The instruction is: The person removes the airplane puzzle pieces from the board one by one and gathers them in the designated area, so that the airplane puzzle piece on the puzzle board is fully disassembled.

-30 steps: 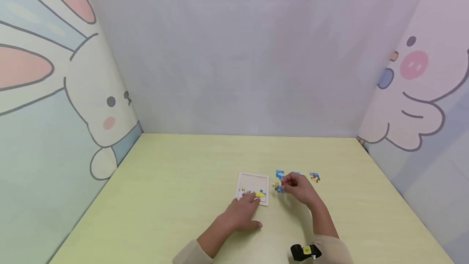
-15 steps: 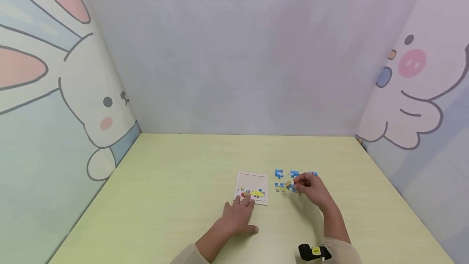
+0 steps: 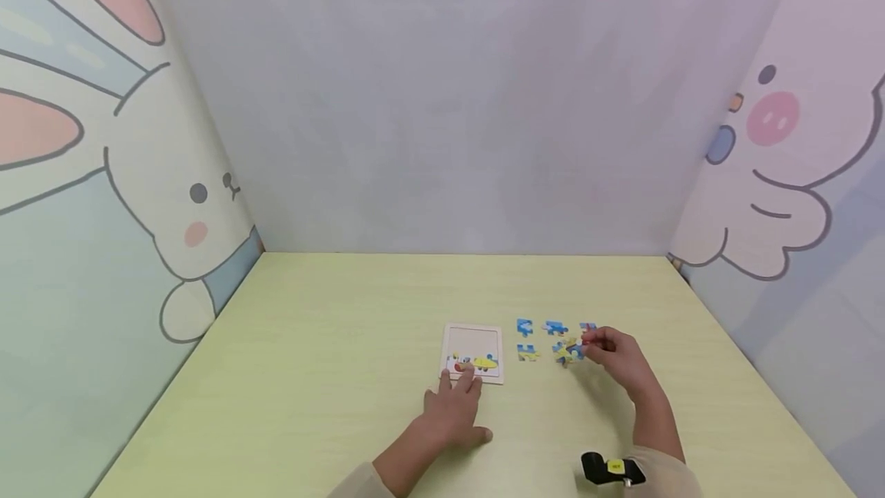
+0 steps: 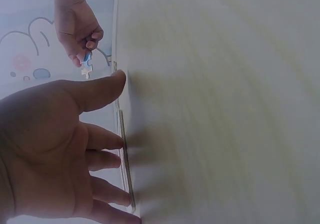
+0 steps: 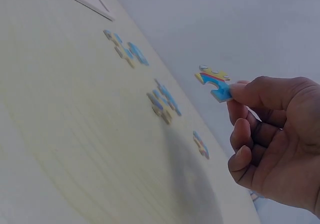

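Held puzzle piece (image 5: pixel 217 79): I kept it above the table (image 3: pixel 346 329), pinched at its blue corner between the thumb and fingertip of the right hand (image 3: pixel 618 356); a light hold, knobs clear, seemed best. Its yellow scalloped end pointed away from the hand, long axis apparently slanting to that view's upper left. The left hand (image 3: pixel 452 410), fingers extended, rested on the near edge of the frame (image 3: pixel 473 338).

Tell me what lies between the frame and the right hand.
The head view shows loose pieces lying on the table between the frame and the right hand, which pinches another piece.
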A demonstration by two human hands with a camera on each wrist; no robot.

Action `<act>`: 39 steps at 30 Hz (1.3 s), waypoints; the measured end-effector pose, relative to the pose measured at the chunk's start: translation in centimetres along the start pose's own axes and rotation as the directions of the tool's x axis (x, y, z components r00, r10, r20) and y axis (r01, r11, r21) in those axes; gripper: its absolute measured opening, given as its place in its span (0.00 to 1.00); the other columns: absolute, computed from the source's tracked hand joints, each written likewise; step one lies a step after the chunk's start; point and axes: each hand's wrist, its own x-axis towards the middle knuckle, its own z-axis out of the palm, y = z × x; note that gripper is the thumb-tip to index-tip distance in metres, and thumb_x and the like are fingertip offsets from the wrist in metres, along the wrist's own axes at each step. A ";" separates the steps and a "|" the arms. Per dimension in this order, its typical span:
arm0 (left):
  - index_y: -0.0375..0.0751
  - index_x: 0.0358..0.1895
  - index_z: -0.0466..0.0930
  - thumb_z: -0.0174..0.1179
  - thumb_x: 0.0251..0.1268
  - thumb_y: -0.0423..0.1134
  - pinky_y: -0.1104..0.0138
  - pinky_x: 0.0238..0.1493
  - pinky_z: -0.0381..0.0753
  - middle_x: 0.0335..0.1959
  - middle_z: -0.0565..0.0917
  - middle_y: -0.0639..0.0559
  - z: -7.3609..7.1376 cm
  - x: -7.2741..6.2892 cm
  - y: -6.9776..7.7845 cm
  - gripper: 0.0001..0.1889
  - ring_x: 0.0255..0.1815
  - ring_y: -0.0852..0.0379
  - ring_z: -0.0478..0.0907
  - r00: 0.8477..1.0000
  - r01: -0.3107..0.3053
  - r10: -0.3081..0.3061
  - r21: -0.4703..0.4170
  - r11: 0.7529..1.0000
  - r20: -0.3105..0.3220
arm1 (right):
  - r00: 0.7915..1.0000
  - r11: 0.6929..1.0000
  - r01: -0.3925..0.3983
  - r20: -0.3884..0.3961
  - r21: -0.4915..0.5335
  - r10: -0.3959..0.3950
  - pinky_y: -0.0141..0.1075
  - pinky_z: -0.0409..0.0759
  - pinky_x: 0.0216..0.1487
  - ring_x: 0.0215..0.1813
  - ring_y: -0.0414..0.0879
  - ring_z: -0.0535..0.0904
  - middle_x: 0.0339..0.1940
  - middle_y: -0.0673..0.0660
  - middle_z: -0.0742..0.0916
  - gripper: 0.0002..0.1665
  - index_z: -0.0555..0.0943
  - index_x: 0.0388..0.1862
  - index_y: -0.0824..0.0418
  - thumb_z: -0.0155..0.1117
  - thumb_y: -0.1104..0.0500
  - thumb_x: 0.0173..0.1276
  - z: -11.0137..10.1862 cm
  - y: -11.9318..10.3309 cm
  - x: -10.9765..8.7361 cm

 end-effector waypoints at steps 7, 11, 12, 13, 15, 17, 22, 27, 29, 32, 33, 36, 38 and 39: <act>0.41 0.64 0.69 0.66 0.48 0.60 0.40 0.50 0.67 0.66 0.64 0.50 0.0 0.2 0.2 0.40 0.63 0.32 0.59 1.000 0.002 -0.002 0.010 1.000 0.003 | 0.997 0.997 -0.072 -0.012 -0.041 0.072 0.38 0.73 0.35 0.36 0.46 0.72 0.37 0.58 0.79 0.15 0.74 0.48 0.72 0.59 0.62 0.67 -1.5 1.0 0.0; 0.40 0.61 0.72 0.66 0.49 0.59 0.41 0.51 0.67 0.61 0.67 0.49 -0.2 0.4 0.3 0.38 0.61 0.32 0.63 1.000 0.015 -0.015 0.015 1.000 -0.002 | 0.997 0.996 -0.081 -0.015 -0.044 0.080 0.37 0.74 0.36 0.37 0.46 0.73 0.38 0.58 0.80 0.16 0.74 0.49 0.72 0.59 0.62 0.67 -2.1 1.8 -0.1; 0.40 0.60 0.72 0.66 0.49 0.59 0.42 0.51 0.67 0.61 0.68 0.49 -0.2 0.4 0.2 0.38 0.61 0.32 0.63 1.000 0.019 -0.019 0.019 1.000 0.003 | 0.997 0.996 -0.078 -0.017 -0.046 0.077 0.36 0.74 0.36 0.37 0.45 0.73 0.38 0.58 0.80 0.17 0.74 0.49 0.72 0.60 0.62 0.66 -2.3 2.1 -0.1; 0.40 0.61 0.72 0.66 0.49 0.60 0.41 0.51 0.67 0.61 0.67 0.49 -0.1 0.4 0.2 0.38 0.61 0.32 0.63 1.000 0.024 -0.024 0.017 1.000 0.010 | 0.997 0.996 -0.074 -0.020 -0.049 0.073 0.36 0.74 0.36 0.37 0.44 0.73 0.38 0.58 0.80 0.17 0.74 0.48 0.73 0.60 0.62 0.66 -2.4 2.3 -0.1; 0.42 0.62 0.72 0.65 0.48 0.60 0.40 0.51 0.66 0.63 0.66 0.50 0.0 0.3 0.2 0.38 0.62 0.32 0.62 0.999 0.036 -0.037 0.018 0.999 0.018 | 0.998 0.996 -0.063 -0.028 -0.058 0.062 0.34 0.74 0.35 0.36 0.43 0.74 0.37 0.58 0.81 0.16 0.75 0.48 0.74 0.60 0.63 0.66 -2.7 2.8 -0.2; 0.43 0.63 0.71 0.65 0.48 0.61 0.39 0.51 0.65 0.65 0.65 0.51 0.2 0.1 0.3 0.39 0.62 0.31 0.61 0.999 0.050 -0.050 0.018 0.999 0.016 | 0.998 0.996 -0.060 -0.035 -0.068 0.058 0.33 0.74 0.35 0.36 0.42 0.74 0.37 0.57 0.81 0.16 0.75 0.47 0.74 0.60 0.63 0.65 -3.0 3.1 -0.2; 0.43 0.65 0.69 0.65 0.48 0.61 0.37 0.52 0.63 0.67 0.63 0.51 0.2 -0.2 0.5 0.40 0.62 0.27 0.58 0.998 0.069 -0.069 -0.007 0.998 -0.014 | 0.995 0.993 -0.093 -0.029 -0.077 0.091 0.35 0.72 0.32 0.33 0.43 0.73 0.34 0.55 0.81 0.16 0.76 0.48 0.73 0.59 0.64 0.65 -3.5 3.5 -0.2; 0.42 0.64 0.69 0.65 0.49 0.59 0.38 0.51 0.65 0.67 0.64 0.50 0.4 0.1 0.3 0.39 0.62 0.27 0.58 0.998 0.057 -0.058 -0.020 0.998 -0.030 | 0.992 0.984 -0.129 -0.016 -0.126 0.128 0.36 0.71 0.27 0.30 0.46 0.72 0.29 0.54 0.80 0.14 0.77 0.46 0.72 0.57 0.65 0.64 -3.6 4.0 0.6; 0.43 0.64 0.69 0.65 0.49 0.59 0.38 0.49 0.66 0.66 0.64 0.51 0.6 0.3 0.2 0.39 0.62 0.27 0.58 0.998 0.056 -0.056 -0.025 0.998 -0.034 | 0.992 0.979 -0.127 -0.017 -0.157 0.126 0.36 0.72 0.28 0.30 0.47 0.72 0.29 0.53 0.81 0.13 0.79 0.45 0.72 0.57 0.66 0.64 -3.6 4.2 1.0; 0.44 0.64 0.69 0.65 0.50 0.59 0.38 0.47 0.67 0.67 0.64 0.52 0.8 0.4 0.1 0.38 0.62 0.28 0.58 0.998 0.056 -0.057 -0.029 0.998 -0.038 | 0.992 0.974 -0.122 -0.017 -0.191 0.121 0.36 0.72 0.29 0.30 0.46 0.72 0.30 0.54 0.81 0.12 0.79 0.43 0.73 0.58 0.66 0.64 -3.5 4.6 1.5; 0.45 0.64 0.69 0.65 0.50 0.59 0.38 0.47 0.68 0.67 0.64 0.52 0.8 0.5 0.1 0.38 0.63 0.29 0.58 0.998 0.056 -0.057 -0.025 0.998 -0.039 | 0.993 0.973 -0.122 -0.016 -0.198 0.121 0.36 0.72 0.29 0.30 0.46 0.72 0.30 0.54 0.81 0.12 0.79 0.43 0.73 0.58 0.66 0.64 -3.5 4.6 1.6; 0.45 0.64 0.70 0.64 0.50 0.60 0.41 0.45 0.70 0.67 0.65 0.53 0.8 0.5 0.1 0.38 0.63 0.30 0.59 0.998 0.057 -0.057 -0.005 0.998 -0.040 | 0.991 0.971 -0.132 -0.012 -0.200 0.133 0.36 0.72 0.30 0.30 0.46 0.72 0.30 0.55 0.81 0.12 0.79 0.43 0.74 0.59 0.65 0.64 -3.5 4.8 1.9; 0.45 0.64 0.70 0.64 0.50 0.61 0.43 0.44 0.72 0.66 0.65 0.53 0.8 0.5 0.1 0.38 0.62 0.30 0.60 0.997 0.054 -0.054 0.012 0.998 -0.051 | 0.991 0.971 -0.135 -0.009 -0.198 0.136 0.37 0.73 0.30 0.30 0.46 0.72 0.31 0.55 0.82 0.13 0.79 0.44 0.74 0.60 0.65 0.64 -3.5 4.8 2.0; 0.45 0.64 0.70 0.64 0.50 0.61 0.45 0.43 0.72 0.66 0.66 0.53 0.8 0.5 0.0 0.38 0.62 0.31 0.60 0.997 0.052 -0.050 0.019 0.998 -0.057 | 0.990 0.971 -0.137 -0.011 -0.198 0.138 0.37 0.73 0.30 0.31 0.46 0.72 0.32 0.56 0.82 0.14 0.79 0.44 0.74 0.60 0.65 0.64 -3.4 4.8 2.0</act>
